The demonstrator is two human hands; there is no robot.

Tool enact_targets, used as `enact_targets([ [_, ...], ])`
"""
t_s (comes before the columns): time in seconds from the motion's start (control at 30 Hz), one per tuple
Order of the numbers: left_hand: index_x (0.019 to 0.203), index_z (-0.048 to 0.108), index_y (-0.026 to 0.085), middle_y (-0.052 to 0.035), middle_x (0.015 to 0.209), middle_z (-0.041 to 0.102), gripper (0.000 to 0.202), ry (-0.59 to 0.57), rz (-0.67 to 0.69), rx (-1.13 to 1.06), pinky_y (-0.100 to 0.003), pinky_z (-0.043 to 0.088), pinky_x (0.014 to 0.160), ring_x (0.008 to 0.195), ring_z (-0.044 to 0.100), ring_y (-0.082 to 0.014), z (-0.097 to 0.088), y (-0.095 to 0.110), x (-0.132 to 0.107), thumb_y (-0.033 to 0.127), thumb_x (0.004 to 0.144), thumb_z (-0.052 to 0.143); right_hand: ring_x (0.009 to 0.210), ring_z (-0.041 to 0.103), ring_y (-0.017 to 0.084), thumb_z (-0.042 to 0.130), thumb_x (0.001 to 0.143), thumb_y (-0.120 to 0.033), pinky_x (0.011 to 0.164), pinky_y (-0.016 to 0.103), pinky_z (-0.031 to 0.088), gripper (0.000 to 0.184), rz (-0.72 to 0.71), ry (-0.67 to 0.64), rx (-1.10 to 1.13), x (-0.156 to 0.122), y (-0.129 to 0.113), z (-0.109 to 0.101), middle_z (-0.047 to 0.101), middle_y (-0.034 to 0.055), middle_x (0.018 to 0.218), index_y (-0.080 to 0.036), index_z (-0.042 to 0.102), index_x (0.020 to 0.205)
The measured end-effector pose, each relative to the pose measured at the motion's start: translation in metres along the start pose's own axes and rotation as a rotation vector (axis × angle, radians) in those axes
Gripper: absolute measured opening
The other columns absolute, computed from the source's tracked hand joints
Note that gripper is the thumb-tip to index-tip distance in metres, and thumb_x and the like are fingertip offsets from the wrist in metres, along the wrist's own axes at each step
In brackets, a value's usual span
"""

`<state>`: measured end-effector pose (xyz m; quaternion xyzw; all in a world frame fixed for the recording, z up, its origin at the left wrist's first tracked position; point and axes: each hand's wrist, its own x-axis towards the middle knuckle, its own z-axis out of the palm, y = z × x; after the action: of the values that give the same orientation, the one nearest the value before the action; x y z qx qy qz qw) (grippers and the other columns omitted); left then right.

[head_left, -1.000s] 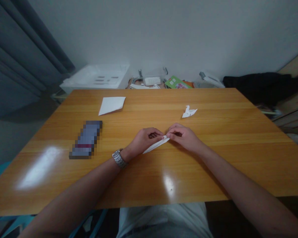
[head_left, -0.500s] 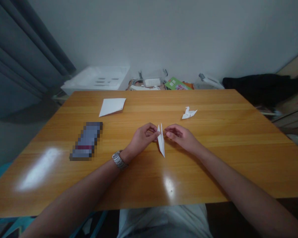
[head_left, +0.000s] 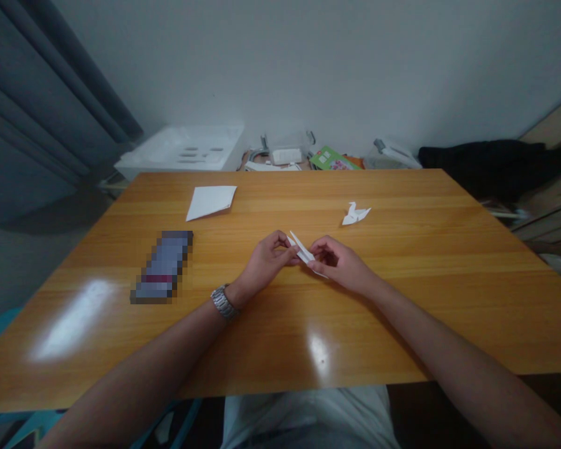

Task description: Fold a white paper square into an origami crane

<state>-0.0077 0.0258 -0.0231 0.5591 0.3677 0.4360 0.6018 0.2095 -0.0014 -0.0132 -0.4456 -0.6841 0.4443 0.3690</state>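
Note:
A narrow piece of folded white paper slants between my hands above the table, its two thin points at the upper left. My left hand pinches it from the left, thumb in front; a metal-banded watch is on that wrist. On the other side, my right hand grips its lower right part between thumb and fingers. The fingers partly cover the paper. Beyond my right hand lies a small folded paper bird.
The wooden table bears a stack of white paper at the back left and a blurred-out phone nearer on the left. Behind the far edge are a white foam tray, a green booklet and dark cloth.
The folded paper has turned from nearly upright to slanting, its lower end swinging right. My right hand, formerly apart from it, has closed on it. My left hand keeps its pinch.

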Motion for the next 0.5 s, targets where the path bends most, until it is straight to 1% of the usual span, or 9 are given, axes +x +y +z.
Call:
enact_targets([
  [0.1,0.095,0.053,0.016,-0.0035,0.098,0.066,0.033,-0.014,0.015,0.058,-0.028,0.062,0.079,0.086,0.072,-0.0138,-0.001,0.003,0.000,0.039,0.087,0.075,0.082,0.064,0.019,0.071,0.089,-0.044,0.074,0.031,0.051,0.027,-0.030,0.035,-0.065,0.000,-0.002,-0.003,0.070,0.0037,0.096,-0.022,0.064,0.103],
  [0.2,0.103,0.053,0.016,-0.0074,0.103,0.068,0.032,-0.008,0.057,0.140,-0.029,0.060,0.083,0.089,0.072,-0.0148,-0.002,0.003,0.000,0.033,0.088,0.074,0.087,0.066,0.021,0.069,0.090,-0.043,0.076,0.032,0.052,0.026,-0.066,0.073,-0.164,0.000,-0.005,-0.007,0.073,0.0052,0.101,-0.023,0.066,0.105],
  [0.27,0.114,0.051,0.016,-0.0101,0.110,0.068,0.038,0.003,0.110,0.202,-0.030,0.059,0.086,0.094,0.072,-0.0160,-0.003,0.003,-0.001,0.029,0.087,0.075,0.089,0.067,0.022,0.069,0.090,-0.040,0.078,0.033,0.051,0.024,-0.093,0.077,-0.237,0.000,-0.005,-0.010,0.074,0.0052,0.102,-0.023,0.067,0.106],
  [0.33,0.123,0.051,0.017,-0.0117,0.118,0.066,0.045,-0.021,0.181,0.288,-0.032,0.057,0.092,0.104,0.070,-0.0179,-0.004,0.004,-0.001,0.026,0.086,0.076,0.089,0.068,0.022,0.070,0.090,-0.038,0.079,0.034,0.051,0.022,-0.120,0.073,-0.292,0.000,-0.005,-0.012,0.075,0.0052,0.103,-0.023,0.068,0.106],
  [0.4,0.125,0.055,0.019,-0.0104,0.121,0.066,0.043,-0.064,0.254,0.417,-0.034,0.054,0.099,0.112,0.067,-0.0191,-0.005,0.006,-0.002,0.027,0.088,0.075,0.090,0.068,0.023,0.070,0.089,-0.037,0.080,0.034,0.050,0.022,-0.143,0.066,-0.323,0.001,-0.003,-0.013,0.075,0.0054,0.103,-0.023,0.068,0.106],
  [0.43,0.123,0.058,0.019,-0.0089,0.120,0.067,0.038,-0.080,0.279,0.491,-0.034,0.053,0.100,0.112,0.066,-0.0191,-0.006,0.007,-0.003,0.028,0.089,0.074,0.090,0.068,0.023,0.070,0.089,-0.037,0.080,0.034,0.050,0.022,-0.153,0.063,-0.334,0.001,-0.003,-0.013,0.075,0.0055,0.104,-0.023,0.068,0.106],
  [0.5,0.116,0.063,0.020,-0.0062,0.113,0.070,0.028,-0.097,0.310,0.607,-0.033,0.052,0.097,0.106,0.066,-0.0186,-0.007,0.009,-0.004,0.030,0.091,0.071,0.091,0.068,0.023,0.070,0.090,-0.038,0.081,0.034,0.050,0.022,-0.170,0.050,-0.349,0.002,-0.003,-0.012,0.075,0.0056,0.104,-0.023,0.068,0.106],
])
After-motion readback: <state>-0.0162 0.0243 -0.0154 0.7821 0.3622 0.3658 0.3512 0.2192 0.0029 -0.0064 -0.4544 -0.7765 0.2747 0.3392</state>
